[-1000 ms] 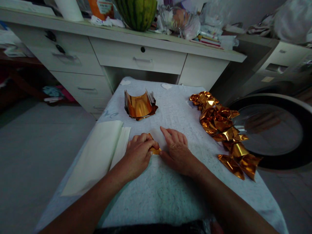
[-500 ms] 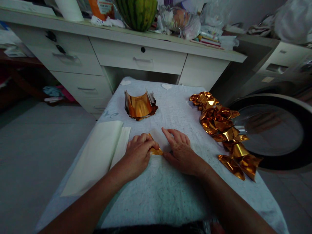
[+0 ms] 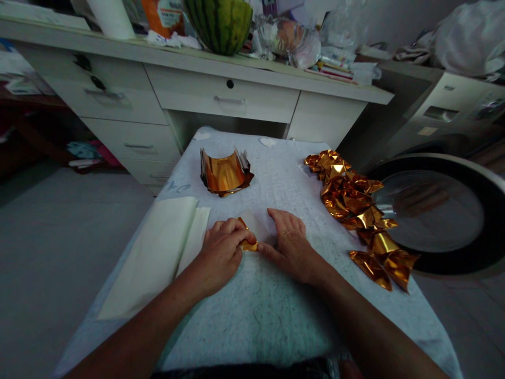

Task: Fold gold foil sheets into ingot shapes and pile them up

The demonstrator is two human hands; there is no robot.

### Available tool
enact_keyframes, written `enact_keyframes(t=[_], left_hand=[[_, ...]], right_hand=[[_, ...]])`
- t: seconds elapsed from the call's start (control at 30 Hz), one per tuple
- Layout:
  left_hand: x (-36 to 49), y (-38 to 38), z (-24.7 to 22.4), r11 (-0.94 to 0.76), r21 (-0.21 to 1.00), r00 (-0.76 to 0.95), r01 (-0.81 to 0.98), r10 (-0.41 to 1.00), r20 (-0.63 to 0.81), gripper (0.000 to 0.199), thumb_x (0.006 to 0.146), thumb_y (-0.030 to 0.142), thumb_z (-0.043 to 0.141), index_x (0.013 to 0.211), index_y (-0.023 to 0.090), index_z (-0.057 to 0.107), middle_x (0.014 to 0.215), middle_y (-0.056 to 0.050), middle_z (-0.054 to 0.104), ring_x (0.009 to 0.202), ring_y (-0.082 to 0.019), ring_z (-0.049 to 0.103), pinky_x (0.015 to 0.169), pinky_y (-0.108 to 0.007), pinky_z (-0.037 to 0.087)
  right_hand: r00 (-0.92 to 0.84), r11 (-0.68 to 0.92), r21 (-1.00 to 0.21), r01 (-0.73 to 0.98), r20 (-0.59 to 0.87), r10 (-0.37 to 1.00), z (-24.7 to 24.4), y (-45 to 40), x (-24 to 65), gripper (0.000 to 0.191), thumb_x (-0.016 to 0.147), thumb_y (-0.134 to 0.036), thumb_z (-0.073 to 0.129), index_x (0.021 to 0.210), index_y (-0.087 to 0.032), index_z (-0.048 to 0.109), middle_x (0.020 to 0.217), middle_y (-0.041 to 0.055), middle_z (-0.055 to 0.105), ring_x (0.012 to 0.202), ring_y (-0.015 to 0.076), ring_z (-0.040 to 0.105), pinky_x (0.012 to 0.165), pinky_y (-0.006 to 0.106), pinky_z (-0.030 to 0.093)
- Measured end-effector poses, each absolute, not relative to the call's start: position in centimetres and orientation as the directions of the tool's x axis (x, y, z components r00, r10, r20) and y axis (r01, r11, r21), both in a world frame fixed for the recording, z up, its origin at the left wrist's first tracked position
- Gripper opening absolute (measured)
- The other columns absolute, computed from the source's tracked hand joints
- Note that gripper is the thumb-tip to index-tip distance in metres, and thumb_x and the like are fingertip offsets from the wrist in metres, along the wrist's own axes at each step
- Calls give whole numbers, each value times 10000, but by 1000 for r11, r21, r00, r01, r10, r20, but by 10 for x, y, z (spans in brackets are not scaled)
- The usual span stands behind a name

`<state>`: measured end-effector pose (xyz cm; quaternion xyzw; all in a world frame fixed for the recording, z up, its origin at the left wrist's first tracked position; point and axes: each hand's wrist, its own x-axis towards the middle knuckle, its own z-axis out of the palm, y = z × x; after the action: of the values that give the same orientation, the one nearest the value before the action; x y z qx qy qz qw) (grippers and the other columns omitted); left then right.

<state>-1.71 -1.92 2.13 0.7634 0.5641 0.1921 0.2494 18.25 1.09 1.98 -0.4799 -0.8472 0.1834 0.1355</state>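
Head view, from beside the table [image 3: 272, 326]: left hand [image 3: 221, 253] pinches gold foil [image 3: 250, 246] at the dial's centre, seemingly to steady it; right hand [image 3: 291, 243], thumb spread, touches its three-o'clock edge; curved sheets [image 3: 224, 173] stand handy at eleven.

No text is readable; the pouch label [image 3: 169, 15] blurs.

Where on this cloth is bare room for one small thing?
Bare cloth shows between the curled foil stack and the folded foil pile, also between the forearms. Crowded: left, with white paper; right, with that pile; middle, where left hand and right hand meet at a gold piece.
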Motion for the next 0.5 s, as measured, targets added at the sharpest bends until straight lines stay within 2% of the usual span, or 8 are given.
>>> enact_keyframes(t=[0.1,0.2,0.27,0.37,0.5], left_hand=[[-16,-19,23,-255,614,279,747,958,57,297,841,93,441,955,252,665,1030,-32,588,1015,-243,497,895,-426,396],[-16,-18,22,-204,587,136,783,978,158,206,838,134,491,984,222,607,1045,-53,574,1041,-258,497,924,-445,407],[-16,-16,20,-154,567,32,810,975,220,268,833,158,528,1096,203,547,1136,-83,568,1115,-284,480,974,-480,394],[-16,-15,15,-144,579,13,803,975,223,437,855,190,541,1277,205,430,1254,-115,557,1204,-303,469,1030,-520,371],[-18,-13,11,-150,618,26,771,979,204,479,883,178,502,1344,206,376,1193,-110,589,1149,-277,530,1016,-504,402]], right_hand=[[-500,485,-406,775,76,863,18,10,179,748,880,-511,547,1464,-101,324,1432,204,436,1328,354,362,1104,567,263],[-506,491,-398,775,74,859,19,10,179,760,864,-493,580,1461,-92,333,1437,205,436,1326,352,360,1108,556,263],[-516,498,-401,769,72,854,20,10,179,755,855,-483,595,1455,-97,347,1443,194,431,1324,347,358,1109,545,267],[-525,506,-409,759,74,848,21,11,180,727,844,-465,613,1439,-119,379,1441,174,432,1312,333,366,1108,535,271],[-529,500,-414,760,51,847,22,12,181,677,829,-445,641,1401,-141,445,1424,166,439,1310,327,367,1101,535,273]])
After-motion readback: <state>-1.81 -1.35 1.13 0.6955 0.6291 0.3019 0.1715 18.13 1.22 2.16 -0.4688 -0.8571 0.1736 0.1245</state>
